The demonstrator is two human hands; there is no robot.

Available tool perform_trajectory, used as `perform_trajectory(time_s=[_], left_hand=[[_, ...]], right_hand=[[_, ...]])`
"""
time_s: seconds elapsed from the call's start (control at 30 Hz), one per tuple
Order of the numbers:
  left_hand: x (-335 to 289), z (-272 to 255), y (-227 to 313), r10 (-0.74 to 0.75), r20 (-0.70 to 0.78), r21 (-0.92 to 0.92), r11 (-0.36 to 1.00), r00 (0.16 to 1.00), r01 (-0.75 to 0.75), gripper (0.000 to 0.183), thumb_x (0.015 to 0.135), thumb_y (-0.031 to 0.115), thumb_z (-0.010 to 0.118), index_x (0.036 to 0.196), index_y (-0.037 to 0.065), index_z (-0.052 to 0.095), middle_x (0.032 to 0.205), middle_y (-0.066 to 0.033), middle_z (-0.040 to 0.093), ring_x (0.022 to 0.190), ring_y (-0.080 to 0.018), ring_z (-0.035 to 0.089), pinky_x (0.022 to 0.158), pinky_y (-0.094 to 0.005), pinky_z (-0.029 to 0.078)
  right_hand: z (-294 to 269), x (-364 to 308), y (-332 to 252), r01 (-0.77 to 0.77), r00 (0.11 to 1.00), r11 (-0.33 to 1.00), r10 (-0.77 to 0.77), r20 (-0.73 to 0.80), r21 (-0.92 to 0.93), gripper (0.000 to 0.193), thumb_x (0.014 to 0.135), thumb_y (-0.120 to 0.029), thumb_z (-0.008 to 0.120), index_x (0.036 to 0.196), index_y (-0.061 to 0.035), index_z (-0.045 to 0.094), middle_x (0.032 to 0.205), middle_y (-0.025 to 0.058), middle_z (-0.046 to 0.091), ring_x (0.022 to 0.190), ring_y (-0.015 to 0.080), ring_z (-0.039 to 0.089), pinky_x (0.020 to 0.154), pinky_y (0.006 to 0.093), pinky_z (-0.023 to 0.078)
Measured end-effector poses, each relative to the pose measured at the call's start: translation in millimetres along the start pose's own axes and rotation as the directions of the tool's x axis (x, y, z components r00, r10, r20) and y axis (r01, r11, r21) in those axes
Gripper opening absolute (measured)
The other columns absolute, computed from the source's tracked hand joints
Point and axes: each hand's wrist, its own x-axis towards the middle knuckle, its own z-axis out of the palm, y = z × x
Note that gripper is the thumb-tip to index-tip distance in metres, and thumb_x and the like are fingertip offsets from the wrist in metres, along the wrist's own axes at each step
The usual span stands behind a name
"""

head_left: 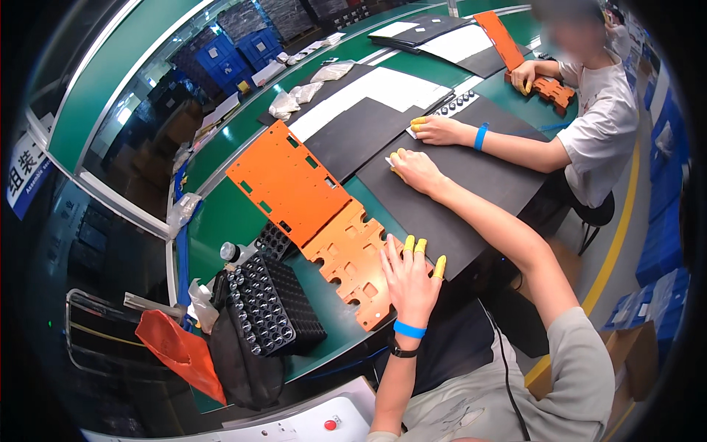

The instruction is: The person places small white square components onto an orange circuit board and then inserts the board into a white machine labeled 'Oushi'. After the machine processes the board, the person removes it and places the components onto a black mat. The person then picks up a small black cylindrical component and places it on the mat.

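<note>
My left hand (411,287), wearing yellow finger cots and a blue wristband, lies with spread fingers at the right edge of a light-orange panel (346,254) with notches and recesses. Hinged or butted against that panel's far side is a flat, darker orange plate (291,184) with slots. Farther off, my right hand (418,172) is over a large black sheet (479,195), its fingers pinched around a small white piece (388,160) too small to identify. A co-worker's hand (438,130), also in finger cots, is just beyond it, near a strip with round black parts (455,104).
A black rack of cylindrical cells (272,309) stands left of the panel, with an orange bag (180,350) and a clear bottle (230,251) beside it. Black and white sheets (383,88) and plastic bags (294,101) lie farther back. The co-worker (600,110) sits at right with orange parts (552,94).
</note>
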Motion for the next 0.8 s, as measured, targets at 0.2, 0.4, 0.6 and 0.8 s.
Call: perform_trajectory(time_s=[0.2, 0.4, 0.6, 0.8], left_hand=[[8, -20, 9, -0.120, -0.014, -0.222, 0.968, 0.993, 0.114, 0.061, 0.089, 0.030, 0.075, 0.137, -0.001, 0.053, 0.146, -0.0249, 0.048, 0.145, -0.0439, 0.031, 0.120, -0.0555, 0.024], [53, -44, -8, -0.356, 0.057, -0.788, 0.558, 0.933, 0.261, 0.078, 0.093, 0.016, 0.074, 0.153, 0.000, 0.027, 0.153, -0.0209, 0.037, 0.144, -0.0315, 0.035, 0.116, -0.0396, 0.032], [114, 2, -39, -0.418, 0.027, -0.811, 0.522, 0.908, 0.264, 0.088, 0.097, 0.033, 0.068, 0.156, -0.003, 0.014, 0.153, -0.0259, 0.032, 0.140, -0.0278, 0.040, 0.113, -0.0380, 0.035], [144, 34, -58, -0.436, 0.083, -0.750, 0.564, 0.896, 0.344, 0.067, 0.096, 0.038, 0.070, 0.137, -0.008, 0.046, 0.130, -0.0200, 0.055, 0.120, -0.0266, 0.055, 0.102, -0.0372, 0.045]], right_hand=[[-13, -5, -4, -0.077, 0.992, 0.976, 0.096, -0.087, 0.203, 0.020, 0.094, -0.020, 0.063, 0.094, -0.0005, 0.056, 0.087, 0.0194, 0.062, 0.077, 0.0394, 0.066, 0.067, 0.0483, 0.055], [-55, -6, -57, -0.016, 0.954, 0.781, 0.200, -0.225, 0.624, 0.020, 0.093, -0.017, 0.069, 0.097, 0.0007, 0.061, 0.088, 0.0218, 0.063, 0.076, 0.0442, 0.063, 0.064, 0.0475, 0.050], [-58, -15, -86, 0.049, 0.956, 0.635, 0.193, -0.220, 0.771, 0.022, 0.085, 0.003, 0.064, 0.108, 0.0043, 0.065, 0.100, 0.0217, 0.068, 0.092, 0.0407, 0.068, 0.078, 0.0410, 0.056], [-43, -23, -82, -0.132, 0.965, 0.600, 0.261, -0.037, 0.789, 0.025, 0.088, -0.004, 0.064, 0.111, 0.0052, 0.063, 0.104, 0.0247, 0.068, 0.094, 0.0429, 0.067, 0.082, 0.0438, 0.056]])
